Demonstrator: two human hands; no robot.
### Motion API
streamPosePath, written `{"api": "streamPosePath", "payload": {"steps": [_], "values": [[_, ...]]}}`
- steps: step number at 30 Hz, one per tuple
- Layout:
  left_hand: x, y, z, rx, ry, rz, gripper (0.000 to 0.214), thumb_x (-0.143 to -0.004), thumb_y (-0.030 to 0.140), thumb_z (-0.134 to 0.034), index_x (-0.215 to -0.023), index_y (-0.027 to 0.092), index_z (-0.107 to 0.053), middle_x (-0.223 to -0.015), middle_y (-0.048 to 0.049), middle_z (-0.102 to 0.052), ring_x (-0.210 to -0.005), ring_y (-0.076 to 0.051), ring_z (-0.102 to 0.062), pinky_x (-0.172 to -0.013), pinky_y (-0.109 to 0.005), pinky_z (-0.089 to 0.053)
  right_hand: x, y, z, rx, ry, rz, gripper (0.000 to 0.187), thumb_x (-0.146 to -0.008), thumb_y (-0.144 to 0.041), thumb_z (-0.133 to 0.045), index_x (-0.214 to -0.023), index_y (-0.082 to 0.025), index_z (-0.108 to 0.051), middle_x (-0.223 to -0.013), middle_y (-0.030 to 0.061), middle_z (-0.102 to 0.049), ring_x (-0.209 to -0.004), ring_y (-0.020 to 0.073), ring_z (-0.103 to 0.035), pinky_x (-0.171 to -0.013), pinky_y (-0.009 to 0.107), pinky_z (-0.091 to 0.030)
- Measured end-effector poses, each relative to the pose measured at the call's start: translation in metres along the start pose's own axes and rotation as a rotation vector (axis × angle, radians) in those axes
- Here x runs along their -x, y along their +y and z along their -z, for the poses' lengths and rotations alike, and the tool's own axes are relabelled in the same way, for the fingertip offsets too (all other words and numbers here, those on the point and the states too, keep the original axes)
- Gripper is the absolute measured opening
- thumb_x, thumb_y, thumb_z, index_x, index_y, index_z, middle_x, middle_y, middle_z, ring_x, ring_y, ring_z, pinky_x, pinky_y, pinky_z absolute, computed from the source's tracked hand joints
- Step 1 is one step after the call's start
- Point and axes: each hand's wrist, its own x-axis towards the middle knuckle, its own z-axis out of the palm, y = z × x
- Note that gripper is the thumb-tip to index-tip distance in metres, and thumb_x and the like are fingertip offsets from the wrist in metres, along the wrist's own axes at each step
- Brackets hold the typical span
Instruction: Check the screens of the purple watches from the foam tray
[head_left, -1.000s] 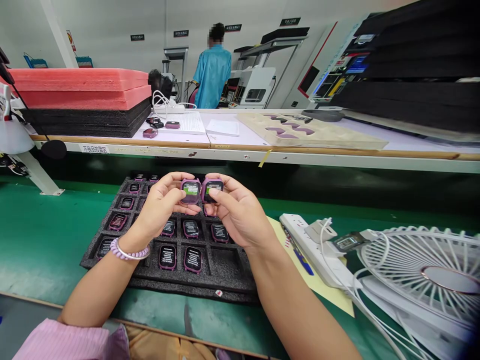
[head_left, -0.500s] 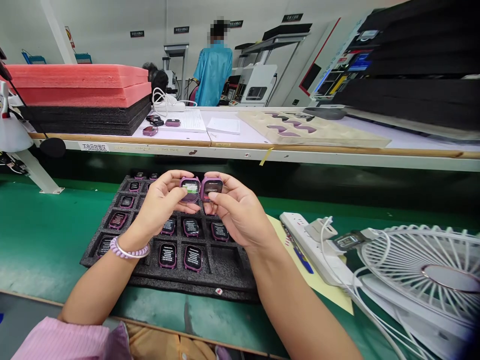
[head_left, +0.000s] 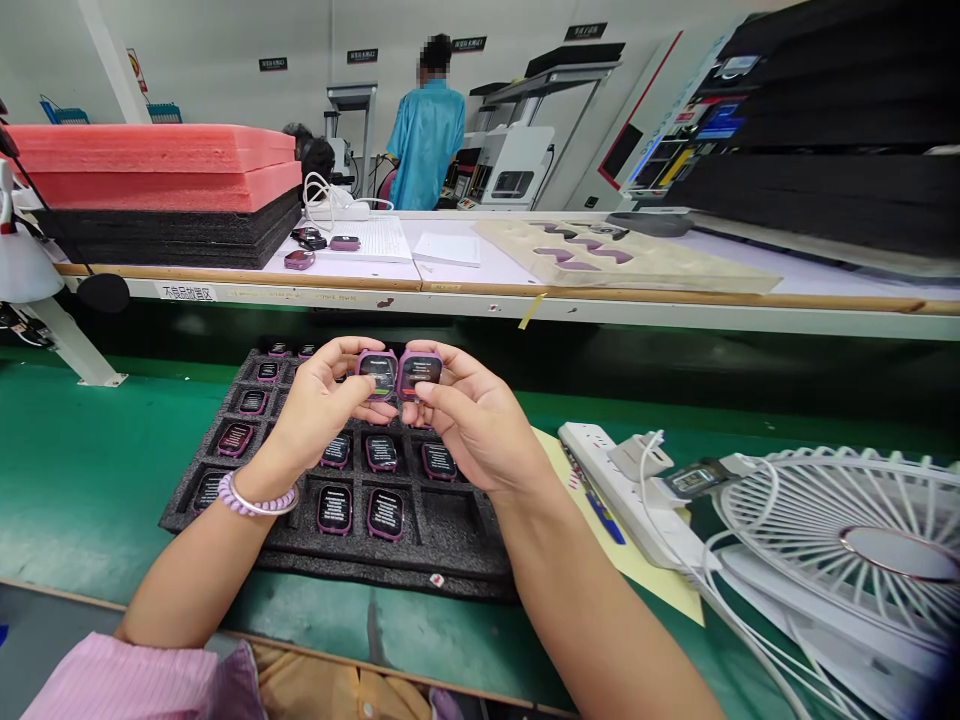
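Observation:
My left hand is closed on a purple smartwatch body, its thumb on the lower part of the lit screen. A second purple smartwatch body sits in my right hand, pinched the same way with the thumb over the screen's lower edge. Both are held side by side, screens towards me, above a black foam tray. Several more strapless watches lie in the tray's compartments, such as a lit watch in the front row. My arms and hands hide part of the tray.
At right are a white power strip, a blue pen on yellow paper and a white fan with loose cables. Across the back runs a shelf bearing red foam sheets. A person in blue stands beyond.
The screens in both hands show different content: the left one's green area has shrunk to a strip at the bottom. Both watches have shifted very slightly left and up.

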Motion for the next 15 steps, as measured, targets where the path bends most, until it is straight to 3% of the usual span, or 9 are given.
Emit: {"api": "streamPosePath", "payload": {"steps": [6,9,11,12,14,15], "values": [[-0.002,0.001,-0.002,-0.017,0.018,-0.013,0.043,-0.073,0.016,-0.065,-0.115,0.016,-0.057,-0.104,-0.0045,-0.066,-0.062,-0.011,-0.07,-0.061,-0.022,-0.062,-0.001,0.002,0.0,-0.02,0.022,-0.001,0.045,-0.072,-0.027,-0.078,-0.114,-0.021,-0.061,-0.088,-0.0003,-0.063,-0.065,0.0151,-0.06,-0.06,0.028,-0.052],[0.016,0.015,-0.009,0.034,-0.013,-0.083,0.048,-0.07,0.008,-0.073,-0.115,0.018,-0.06,-0.103,-0.0041,-0.067,-0.077,-0.011,-0.07,-0.069,-0.017,-0.06,-0.001,0.001,-0.001,-0.044,0.041,0.015,0.052,-0.072,-0.026,-0.08,-0.119,-0.022,-0.059,-0.098,0.0019,-0.066,-0.071,0.0156,-0.063,-0.065,0.027,-0.054],[0.042,0.027,-0.013,0.122,-0.185,-0.039,0.051,-0.07,0.004,-0.077,-0.116,0.021,-0.063,-0.099,-0.0036,-0.069,-0.09,-0.013,-0.07,-0.078,-0.016,-0.059,0.0,-0.001,-0.002,-0.049,0.013,0.011,0.059,-0.074,-0.027,-0.083,-0.126,-0.023,-0.057,-0.109,0.0045,-0.066,-0.081,0.018,-0.067,-0.073,0.03,-0.058],[0.057,0.031,-0.015,0.175,-0.356,0.06,0.053,-0.072,0.005,-0.078,-0.119,0.024,-0.065,-0.099,-0.0036,-0.07,-0.088,-0.013,-0.071,-0.077,-0.017,-0.059,0.002,-0.003,-0.003,-0.046,-0.02,0.006,0.062,-0.075,-0.029,-0.085,-0.13,-0.024,-0.056,-0.113,0.0056,-0.066,-0.085,0.0196,-0.068,-0.077,0.032,-0.059],[0.086,0.036,-0.016,0.266,-0.613,0.233,0.049,-0.076,0.019,-0.083,-0.122,0.027,-0.068,-0.099,-0.0052,-0.072,-0.087,-0.016,-0.073,-0.075,-0.021,-0.06,0.009,-0.009,-0.005,-0.029,-0.103,-0.001,0.063,-0.08,-0.034,-0.086,-0.135,-0.026,-0.056,-0.114,0.0064,-0.065,-0.085,0.0214,-0.07,-0.08,0.035,-0.06],[0.098,0.037,-0.015,0.283,-0.677,0.292,0.046,-0.078,0.028,-0.084,-0.122,0.027,-0.069,-0.099,-0.0064,-0.072,-0.09,-0.018,-0.073,-0.078,-0.023,-0.061,0.014,-0.013,-0.006,-0.015,-0.143,-0.003,0.061,-0.082,-0.035,-0.087,-0.136,-0.027,-0.057,-0.113,0.0061,-0.065,-0.083,0.0212,-0.07,-0.078,0.036,-0.061]]}}
